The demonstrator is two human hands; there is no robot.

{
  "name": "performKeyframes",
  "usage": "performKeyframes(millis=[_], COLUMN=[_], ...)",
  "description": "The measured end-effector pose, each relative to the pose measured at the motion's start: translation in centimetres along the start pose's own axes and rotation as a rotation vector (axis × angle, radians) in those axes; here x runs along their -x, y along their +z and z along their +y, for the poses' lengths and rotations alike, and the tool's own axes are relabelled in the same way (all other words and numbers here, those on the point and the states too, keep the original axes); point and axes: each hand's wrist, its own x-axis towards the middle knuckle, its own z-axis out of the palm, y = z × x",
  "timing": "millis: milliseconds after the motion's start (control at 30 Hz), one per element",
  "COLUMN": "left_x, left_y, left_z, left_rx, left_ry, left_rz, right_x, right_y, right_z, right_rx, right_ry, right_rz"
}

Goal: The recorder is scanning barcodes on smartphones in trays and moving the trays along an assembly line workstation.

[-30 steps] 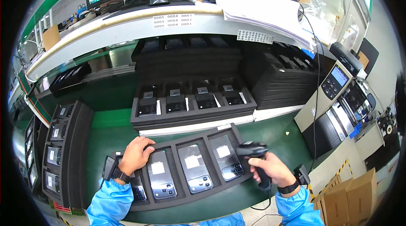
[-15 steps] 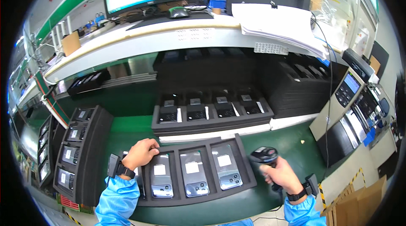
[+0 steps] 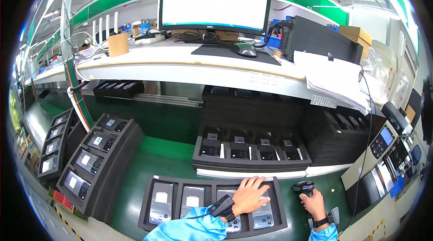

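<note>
In front of me lies a black foam tray (image 3: 205,181) with several smartphones in its slots, backs up, each with a white label. My left hand (image 3: 249,196), fingers spread, reaches over the tray's right half and covers parts of the phone (image 3: 263,219) at the right end and the one beside it. Whether the fingertips touch a phone, I cannot tell. The leftmost phone (image 3: 160,204) shows its full back and cameras. To the right of the tray, my right hand (image 3: 314,202) is wrapped round the handle of a black handheld barcode scanner (image 3: 304,187).
Stacked foam trays of phones (image 3: 97,150) stand tilted on the left. Another loaded tray (image 3: 252,162) sits at the back, under a shelf (image 3: 180,67) with a monitor (image 3: 215,4) and mouse (image 3: 245,50). On the right is a label printer (image 3: 372,148), a cable hanging before it.
My left hand has moved from the tray's left end to its right half, its fingers now spread. My right hand still grips the scanner. The view has tilted up and turned left.
</note>
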Motion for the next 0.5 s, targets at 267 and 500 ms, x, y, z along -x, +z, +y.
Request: performKeyframes(millis=[267, 500], left_x=[-0.1, -0.7], left_y=[2.0, 3.3], left_z=[-0.2, -0.2], left_rx=[-0.049, 0.074], left_ry=[-0.054, -0.141], left_rz=[0.1, 0.101], right_x=[-0.1, -1.0], right_y=[0.2, -0.1], right_z=[-0.5, 1.3], right_rx=[-0.137, -0.087], right_ry=[0.09, 0.047], right_rz=[-0.003, -0.032])
